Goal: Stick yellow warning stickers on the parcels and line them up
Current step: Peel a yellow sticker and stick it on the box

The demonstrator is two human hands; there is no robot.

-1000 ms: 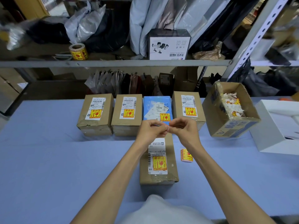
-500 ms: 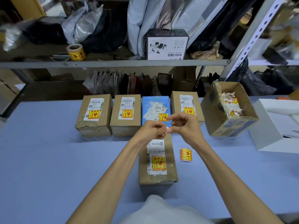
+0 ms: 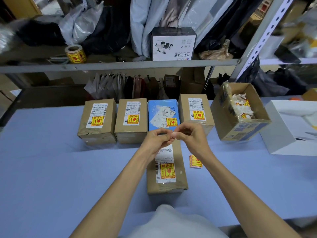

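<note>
The fingers (image 3: 165, 135) of my left hand (image 3: 155, 141) and my right hand (image 3: 193, 136) are curling in and meeting tip to tip, pinching a small white scrap (image 3: 174, 134) between them. I cannot tell what the scrap is. Both hands are hovering above the far end of the near parcel (image 3: 180, 166), a brown carton that is lying lengthwise on the blue tabletop (image 3: 51, 177) straight in front of me.

That near parcel is already wearing a yellow warning sticker (image 3: 167, 170) on the lower part of its white shipping label. Just to the right of the near parcel, a small stack of yellow stickers (image 3: 195, 161) is lying flat on the tabletop, partly under my right wrist.

Beyond the near parcel, four more parcels are standing side by side in a row: a left brown parcel (image 3: 97, 121), a second brown parcel (image 3: 131, 120), a blue parcel (image 3: 163, 113) and a right brown parcel (image 3: 195, 109). Each one is showing a yellow sticker on top.

Farther right of the near parcel, an open carton (image 3: 243, 133) is sitting tilted, holding crumpled white and yellow paper, and a white box (image 3: 281, 134) is lying beside it.

Far behind the near parcel, a metal shelf (image 3: 120, 65) is carrying a roll of yellow stickers (image 3: 75, 54) and an upside-down printed box (image 3: 173, 43).
</note>
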